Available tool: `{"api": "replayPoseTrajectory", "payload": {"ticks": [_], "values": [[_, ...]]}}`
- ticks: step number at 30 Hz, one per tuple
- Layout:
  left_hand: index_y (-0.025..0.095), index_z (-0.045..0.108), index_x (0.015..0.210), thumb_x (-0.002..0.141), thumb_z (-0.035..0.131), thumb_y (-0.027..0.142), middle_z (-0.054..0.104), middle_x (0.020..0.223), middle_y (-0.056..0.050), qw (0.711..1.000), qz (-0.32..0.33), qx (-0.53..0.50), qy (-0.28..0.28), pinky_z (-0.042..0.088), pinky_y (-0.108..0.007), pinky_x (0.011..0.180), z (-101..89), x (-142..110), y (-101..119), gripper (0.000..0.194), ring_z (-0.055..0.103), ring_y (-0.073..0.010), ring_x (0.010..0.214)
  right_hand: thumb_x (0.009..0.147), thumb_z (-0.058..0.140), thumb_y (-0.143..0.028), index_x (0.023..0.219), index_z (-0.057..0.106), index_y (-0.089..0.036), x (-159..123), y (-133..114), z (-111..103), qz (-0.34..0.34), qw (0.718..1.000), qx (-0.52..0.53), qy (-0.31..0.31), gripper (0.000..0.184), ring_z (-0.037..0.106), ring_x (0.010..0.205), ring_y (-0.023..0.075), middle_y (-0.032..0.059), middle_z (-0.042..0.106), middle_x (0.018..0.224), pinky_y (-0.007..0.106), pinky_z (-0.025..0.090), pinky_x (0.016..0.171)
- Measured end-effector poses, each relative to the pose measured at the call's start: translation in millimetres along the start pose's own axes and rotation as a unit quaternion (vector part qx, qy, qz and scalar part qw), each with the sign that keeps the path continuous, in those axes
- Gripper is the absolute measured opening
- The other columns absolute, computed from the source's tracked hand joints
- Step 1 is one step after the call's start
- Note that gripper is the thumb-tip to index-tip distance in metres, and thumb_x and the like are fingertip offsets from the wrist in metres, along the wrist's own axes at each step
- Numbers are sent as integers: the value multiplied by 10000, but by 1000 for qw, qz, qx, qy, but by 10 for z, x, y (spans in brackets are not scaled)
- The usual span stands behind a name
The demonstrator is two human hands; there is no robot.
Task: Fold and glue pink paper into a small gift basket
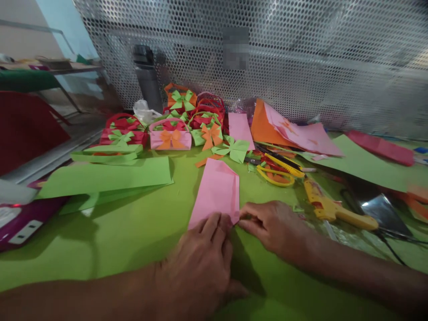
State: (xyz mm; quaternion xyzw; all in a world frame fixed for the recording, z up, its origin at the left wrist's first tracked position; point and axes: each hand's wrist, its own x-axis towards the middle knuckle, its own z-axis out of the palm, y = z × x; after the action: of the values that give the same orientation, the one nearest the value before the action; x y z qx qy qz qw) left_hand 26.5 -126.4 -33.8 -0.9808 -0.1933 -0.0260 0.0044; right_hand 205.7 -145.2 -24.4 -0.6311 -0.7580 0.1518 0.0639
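A folded sheet of pink paper (217,187) lies on the green tabletop in front of me, with a narrow folded strip along its right edge and a slanted top right corner. My left hand (203,263) bears down on its near end, fingers bent and close together, covering that end. At the near right corner my right hand (270,223) pinches the paper's edge between thumb and forefinger. Just beyond the sheet lie a green paper bow (236,149) and an orange paper scrap (207,161).
Finished paper handbags (170,139) with bows stand at the back, before a grey bottle (149,84). Green sheets (110,178) and a purple power strip (23,227) lie left. To the right are yellow-handled scissors (276,176), a yellow glue gun (329,207) and coloured paper (371,162).
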Motion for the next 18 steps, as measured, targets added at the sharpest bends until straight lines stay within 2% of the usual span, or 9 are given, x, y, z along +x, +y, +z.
{"api": "replayPoseTrajectory", "payload": {"ticks": [3,6,11,14,16,18], "values": [[14,658,996,777,455,598,547,1182,-261,1000,5,15,5,429,-460,867,3,1,-16,656,498,-360,1063,846,493,-246,738,601,-174,65,3,-19,20,1000,-19,5,169,497,504,86,-13,631,610,229,193,474],[8,654,1003,793,426,595,552,1172,-264,1000,11,19,10,433,-460,859,18,-12,-21,664,505,-361,1053,845,475,-234,698,570,-167,82,-11,19,4,996,-92,10,187,457,470,89,-6,610,565,250,165,469],[12,663,972,798,414,596,589,1099,-259,1000,11,21,2,444,-455,830,52,-26,-12,659,510,-350,1028,843,448,-189,728,551,-174,94,-72,11,-33,982,-183,-16,155,499,461,115,16,639,589,278,139,458],[0,647,999,774,438,615,571,1115,-263,1000,3,15,6,450,-449,812,56,-20,-13,688,499,-351,1022,764,524,-140,742,548,-175,99,-134,-19,-71,971,-226,-35,48,530,453,132,14,643,592,286,121,437],[9,642,1000,746,474,624,587,1076,-246,1000,1,-1,3,458,-443,783,46,-7,-17,686,507,-340,983,690,578,-99,761,554,-166,88,-188,0,-112,960,-256,-36,101,551,463,143,17,643,609,286,123,419],[48,651,969,737,527,589,619,987,-198,1000,6,-18,-6,464,-421,747,32,14,-24,601,521,-306,911,663,584,-71,783,562,-146,64,-243,62,-157,944,-289,-19,144,560,474,153,32,636,615,283,149,401]]}}
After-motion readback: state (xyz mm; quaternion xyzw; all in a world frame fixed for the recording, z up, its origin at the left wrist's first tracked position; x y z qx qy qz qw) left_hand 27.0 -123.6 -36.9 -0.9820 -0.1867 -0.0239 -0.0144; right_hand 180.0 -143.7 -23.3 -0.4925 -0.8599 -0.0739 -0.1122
